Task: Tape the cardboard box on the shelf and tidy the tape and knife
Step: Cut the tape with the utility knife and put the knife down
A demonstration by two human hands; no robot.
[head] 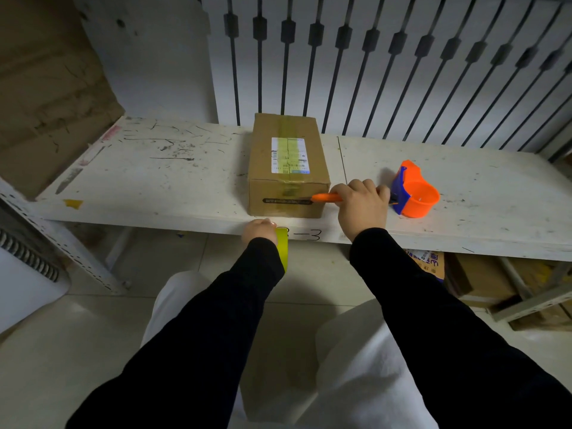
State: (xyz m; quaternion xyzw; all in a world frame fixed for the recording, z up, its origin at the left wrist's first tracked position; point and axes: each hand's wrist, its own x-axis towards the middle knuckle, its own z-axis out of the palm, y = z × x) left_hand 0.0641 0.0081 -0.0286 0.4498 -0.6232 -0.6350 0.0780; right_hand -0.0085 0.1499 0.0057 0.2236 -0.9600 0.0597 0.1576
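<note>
On the scuffed white shelf point(173, 181) sits the taped brown cardboard box point(288, 168) — the right hand point(360, 205) grips an orange knife point(326, 198) against its front, the left hand point(258, 232) holds a yellow-green tape roll point(282, 246) below the edge — and an orange-and-blue tape dispenser point(414, 190) stands beside.

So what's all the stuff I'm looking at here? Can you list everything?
box: one, brown cardboard with yellowish tape along its top, on the shelf, near its front edge.
label: one, white, on the box top under the tape.
knife: one, orange, against the box's front right corner.
tape: one roll, yellow, just below the shelf's front edge.
dispenser: one, orange and blue, on the shelf right of the box.
shelf: one, white, scuffed with black marks.
bars: many, dark, behind the shelf.
cartons: several, brown, under the shelf at right.
hands: two, black sleeves; left hand holds the tape, right hand grips the knife.
</note>
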